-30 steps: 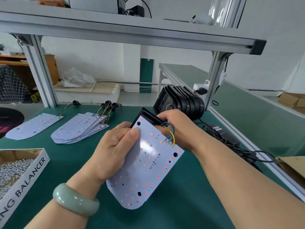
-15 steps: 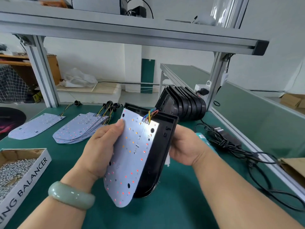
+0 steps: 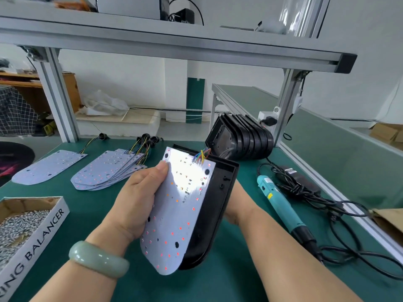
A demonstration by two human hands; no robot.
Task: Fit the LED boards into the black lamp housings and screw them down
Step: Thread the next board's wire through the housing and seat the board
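So the LED board [image 3: 181, 205] sits tilted against the open face of the black lamp housing [image 3: 216, 203], both held up over the green table [image 3: 218, 284]. Left hand [image 3: 139, 199] grips the board's edge, thumb on top. Right hand [image 3: 237, 205] is behind the housing, fingers hidden, can't tell. Teal screwdriver [image 3: 281, 205] lies off to the right.

The left hand [image 3: 139, 199] grips the LED board [image 3: 178, 214], thumb on its face, tilted against the black housing [image 3: 218, 192] that the right hand [image 3: 236, 204] holds from behind. Right of that grip lies a teal screwdriver [image 3: 281, 206]; left, a box of screws [image 3: 43, 232].
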